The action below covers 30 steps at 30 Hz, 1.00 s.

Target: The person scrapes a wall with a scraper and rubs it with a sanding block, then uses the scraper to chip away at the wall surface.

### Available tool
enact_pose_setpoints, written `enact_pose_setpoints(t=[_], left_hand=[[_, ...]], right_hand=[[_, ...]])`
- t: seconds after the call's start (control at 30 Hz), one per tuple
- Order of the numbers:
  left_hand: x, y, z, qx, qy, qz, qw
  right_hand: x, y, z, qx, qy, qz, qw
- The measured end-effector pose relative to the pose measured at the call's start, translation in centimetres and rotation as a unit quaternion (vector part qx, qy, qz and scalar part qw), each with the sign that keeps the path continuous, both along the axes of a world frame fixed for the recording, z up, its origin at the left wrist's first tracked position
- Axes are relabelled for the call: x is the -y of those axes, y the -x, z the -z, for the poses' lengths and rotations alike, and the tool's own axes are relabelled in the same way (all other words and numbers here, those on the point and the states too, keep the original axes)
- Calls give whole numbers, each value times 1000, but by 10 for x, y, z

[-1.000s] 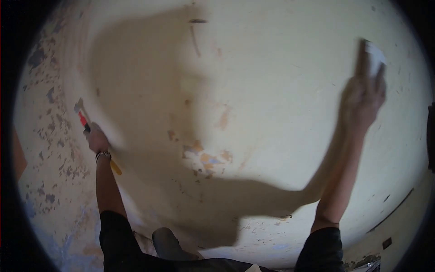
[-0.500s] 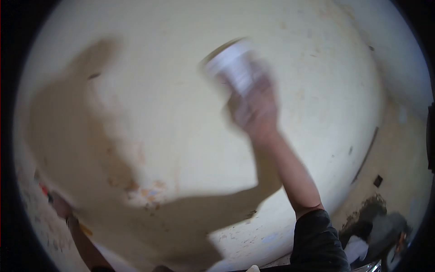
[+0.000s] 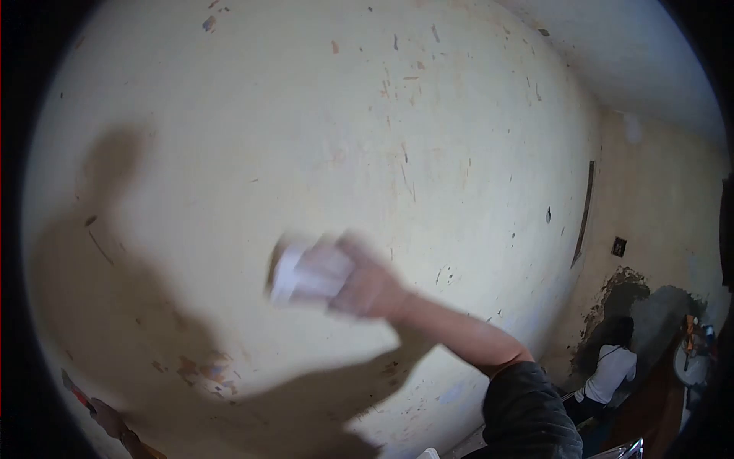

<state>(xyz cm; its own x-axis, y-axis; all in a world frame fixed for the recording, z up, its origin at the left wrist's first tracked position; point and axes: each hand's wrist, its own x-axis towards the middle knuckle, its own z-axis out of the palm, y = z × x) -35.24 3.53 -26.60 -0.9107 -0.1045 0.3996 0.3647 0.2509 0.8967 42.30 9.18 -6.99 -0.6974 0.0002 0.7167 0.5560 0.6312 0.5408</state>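
Observation:
My right hand (image 3: 367,284) is pressed close to a pale, scuffed wall (image 3: 321,183), its fingers closed over a white pad (image 3: 306,273). Motion smears the hand and the pad, so I cannot tell exactly what the pad is. At the lower left edge, my left hand (image 3: 108,418) grips a scraper (image 3: 79,394) with a red and black handle. Its grey blade points up and to the left, near the wall. A dark shadow of my head and arm falls across the wall's left and lower parts.
A person (image 3: 608,371) in a white top crouches at the lower right, by a dark grey patch (image 3: 657,314) on the adjoining wall. A small dark wall box (image 3: 618,246) and a vertical slot (image 3: 585,210) are above. Bare spots (image 3: 206,369) mark the near wall.
My right hand has swept down and to the left across the wall with the white pad. The view has shifted up and right; the left hand still holds the scraper.

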Motion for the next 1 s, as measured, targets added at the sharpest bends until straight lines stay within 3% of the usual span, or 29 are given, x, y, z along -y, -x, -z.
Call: enact_pose_setpoints(t=[0.07,0.1,0.13,0.17,0.2,0.27,0.3,0.33,0.37,0.4,0.43,0.53,0.57,0.6,0.67,0.7,0.77,0.83,0.87,0.9,0.93,1.0], left_hand=[[-4,19,10,-35,39,-20,998],[-5,16,5,-40,48,-23,998],[-7,17,1,-43,52,-22,997],[-9,14,-1,-43,51,-21,998],[-10,14,-2,-43,52,-22,997],[-9,15,0,-43,58,-21,997],[-7,16,5,-41,61,-22,997],[-8,17,3,-46,67,-21,996],[-10,15,2,-49,71,-21,996],[-12,14,0,-55,77,-20,995],[-10,13,-2,-61,88,-22,994],[-11,19,-4,-84,117,-37,989],[-11,20,-2,-90,126,-43,987],[-12,23,-1,-98,137,-46,985],[-15,27,-3,-113,157,-47,980],[-18,30,-3,-118,165,-48,978],[-19,33,-2,-124,180,-50,975],[-16,35,1,-130,197,-54,970],[-14,37,-1,-134,204,-56,968],[-11,37,-2,-138,211,-62,966],[-8,37,-3,-143,224,-62,962],[-4,36,-3,-146,243,-72,956]], right_hand=[[-25,-85,-60,-225,-213,134,941],[-42,-134,-81,-394,-181,173,884],[-13,-156,-106,-510,-112,166,837],[-37,-220,-111,-575,-96,153,798],[-47,-225,-111,-554,-253,230,759],[-34,-170,-89,-545,-228,217,777],[-32,-133,-69,-562,-124,147,805],[-24,-59,-18,-297,-256,141,909],[-16,-21,23,-190,-157,157,956],[-9,9,60,-104,154,30,982],[20,10,67,85,-43,-5,995],[-1,-45,47,22,-35,84,996],[6,-75,18,-76,-136,196,968],[-1,-112,11,-223,-143,213,940],[-16,-186,-3,-514,-120,192,827],[-16,-183,4,-514,-113,198,827],[-22,-169,17,-531,-205,235,788],[-19,-97,55,-464,-128,240,843],[-16,-54,92,-392,-73,313,862],[-6,-12,120,-330,78,249,907],[-5,4,163,-166,8,90,982],[3,-5,162,-125,-19,56,990]])
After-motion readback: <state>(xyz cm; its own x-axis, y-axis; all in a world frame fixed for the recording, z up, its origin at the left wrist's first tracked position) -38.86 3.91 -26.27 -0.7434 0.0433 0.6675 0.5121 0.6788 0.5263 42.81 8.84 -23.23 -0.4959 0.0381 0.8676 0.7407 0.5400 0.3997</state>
